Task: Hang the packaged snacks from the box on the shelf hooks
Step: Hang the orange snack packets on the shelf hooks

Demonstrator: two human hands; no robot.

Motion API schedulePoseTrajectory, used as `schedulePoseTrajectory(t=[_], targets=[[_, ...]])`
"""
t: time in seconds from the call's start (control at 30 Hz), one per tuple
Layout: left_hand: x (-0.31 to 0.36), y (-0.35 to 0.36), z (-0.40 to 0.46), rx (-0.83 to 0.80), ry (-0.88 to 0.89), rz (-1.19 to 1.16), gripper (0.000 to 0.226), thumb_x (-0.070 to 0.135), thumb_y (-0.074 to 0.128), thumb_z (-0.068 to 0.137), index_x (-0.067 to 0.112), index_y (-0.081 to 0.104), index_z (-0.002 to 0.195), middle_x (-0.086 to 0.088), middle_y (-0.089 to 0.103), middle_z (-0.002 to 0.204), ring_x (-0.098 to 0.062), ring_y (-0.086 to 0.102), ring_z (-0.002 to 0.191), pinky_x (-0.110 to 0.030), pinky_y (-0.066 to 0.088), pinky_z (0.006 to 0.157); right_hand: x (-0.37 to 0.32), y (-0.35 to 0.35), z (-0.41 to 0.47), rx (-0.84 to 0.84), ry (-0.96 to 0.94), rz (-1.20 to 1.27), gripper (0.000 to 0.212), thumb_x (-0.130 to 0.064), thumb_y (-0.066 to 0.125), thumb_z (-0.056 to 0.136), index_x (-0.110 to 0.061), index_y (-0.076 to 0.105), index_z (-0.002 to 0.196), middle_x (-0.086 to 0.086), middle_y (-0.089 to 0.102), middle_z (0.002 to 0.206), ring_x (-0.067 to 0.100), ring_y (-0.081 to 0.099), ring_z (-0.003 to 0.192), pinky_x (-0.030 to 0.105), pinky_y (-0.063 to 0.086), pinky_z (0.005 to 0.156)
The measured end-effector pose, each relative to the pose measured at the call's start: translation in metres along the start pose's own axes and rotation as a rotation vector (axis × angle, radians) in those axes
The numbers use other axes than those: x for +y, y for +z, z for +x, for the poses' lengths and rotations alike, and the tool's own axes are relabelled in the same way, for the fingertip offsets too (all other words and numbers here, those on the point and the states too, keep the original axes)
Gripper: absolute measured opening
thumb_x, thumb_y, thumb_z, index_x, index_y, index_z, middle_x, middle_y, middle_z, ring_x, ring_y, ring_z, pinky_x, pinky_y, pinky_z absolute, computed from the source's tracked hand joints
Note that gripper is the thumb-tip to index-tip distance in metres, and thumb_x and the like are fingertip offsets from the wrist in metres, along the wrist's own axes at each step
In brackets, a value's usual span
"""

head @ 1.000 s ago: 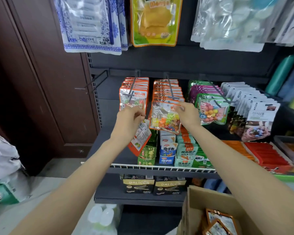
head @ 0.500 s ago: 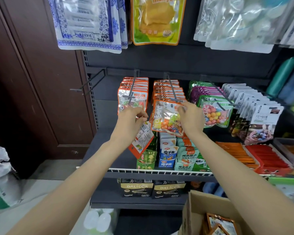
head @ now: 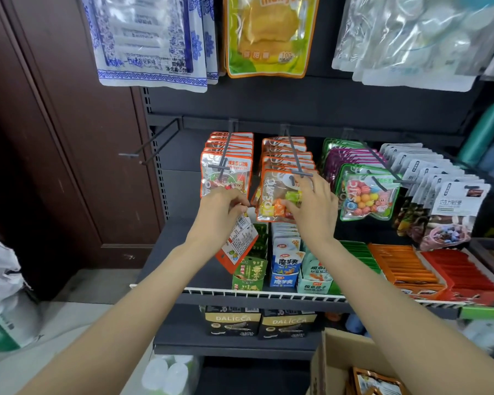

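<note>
Pinching the front orange-edged snack pack (head: 280, 198) at the tip of the middle hook (head: 295, 158), the right hand (head: 314, 206) seats it; the left hand (head: 221, 212) grips a spare pack (head: 238, 243) below; next, I judge, comes threading that spare's hole onto a hook; more wait in the box (head: 340, 363).

Access: far-left hook bare, others loaded.
Empty hook (head: 149, 143) reachable from front; orange packs (head: 226, 155) fill neighbouring hooks; boxed snacks (head: 283, 266) crowd shelf below.

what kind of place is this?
Likely a small shop's snack aisle: candy packs hanging in rows on peg hooks, boxed goods on a wire-fronted shelf, and a restock box below.
</note>
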State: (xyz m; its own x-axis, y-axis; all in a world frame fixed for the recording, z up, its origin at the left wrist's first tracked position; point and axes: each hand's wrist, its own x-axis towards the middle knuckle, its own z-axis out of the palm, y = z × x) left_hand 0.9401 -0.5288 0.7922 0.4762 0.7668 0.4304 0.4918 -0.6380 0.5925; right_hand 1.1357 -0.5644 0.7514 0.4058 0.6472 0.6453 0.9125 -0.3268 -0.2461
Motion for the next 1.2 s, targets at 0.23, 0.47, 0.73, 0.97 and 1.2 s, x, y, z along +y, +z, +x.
schedulePoseTrajectory(t=[0.23,0.47,0.73,0.97,1.2], targets=[[-0.003,-0.003,0.002,0.018,0.001,-0.027,0.011,0.010,0.059,0.091,0.012,0.070,0.093,0.006,0.060,0.088,-0.002,0.051,0.072,0.000,0.038,0.061,-0.007,0.006,0.013,-0.078,0.050,0.014,0.056,-0.033,0.066,0.085,-0.013,0.046,0.132,0.004,0.034,0.147,0.021,0.030,0.136,0.042,0.034,0.104],[-0.012,-0.004,-0.003,0.134,-0.165,-0.230,0.009,0.012,0.065,0.087,0.017,0.073,0.090,0.008,0.064,0.083,0.000,0.056,0.075,-0.009,0.042,0.071,-0.007,-0.012,-0.043,-0.010,0.071,0.410,0.032,-0.029,0.060,0.090,-0.014,0.060,0.118,0.002,0.049,0.124,0.020,0.046,0.118,0.039,0.043,0.096],[-0.029,-0.010,0.006,0.208,-0.558,-0.753,0.006,0.002,0.063,0.087,0.005,0.068,0.084,-0.015,0.066,0.092,-0.015,0.063,0.065,-0.015,0.053,0.052,-0.046,-0.019,-0.072,-0.345,-0.234,0.524,0.048,-0.030,0.065,0.086,-0.022,0.051,0.131,-0.003,0.052,0.125,0.012,0.052,0.110,0.031,0.049,0.088],[-0.062,-0.022,-0.003,0.151,-0.445,-0.157,0.031,0.038,0.043,0.097,0.016,0.064,0.106,-0.002,0.063,0.104,-0.021,0.054,0.100,-0.027,0.037,0.080,-0.074,-0.021,-0.023,-0.381,0.006,0.715,0.010,-0.025,0.067,0.086,-0.016,0.068,0.091,-0.014,0.058,0.070,0.000,0.050,0.060,0.014,0.035,0.050],[-0.074,-0.023,0.000,0.018,-0.039,-0.010,0.064,0.014,0.068,0.084,0.025,0.039,0.139,-0.008,0.038,0.133,-0.021,0.042,0.123,-0.026,0.034,0.103,-0.090,-0.012,0.010,-0.524,-0.003,0.755,0.026,-0.020,0.063,0.089,-0.009,0.063,0.112,0.002,0.066,0.103,0.014,0.061,0.088,0.017,0.044,0.062]])
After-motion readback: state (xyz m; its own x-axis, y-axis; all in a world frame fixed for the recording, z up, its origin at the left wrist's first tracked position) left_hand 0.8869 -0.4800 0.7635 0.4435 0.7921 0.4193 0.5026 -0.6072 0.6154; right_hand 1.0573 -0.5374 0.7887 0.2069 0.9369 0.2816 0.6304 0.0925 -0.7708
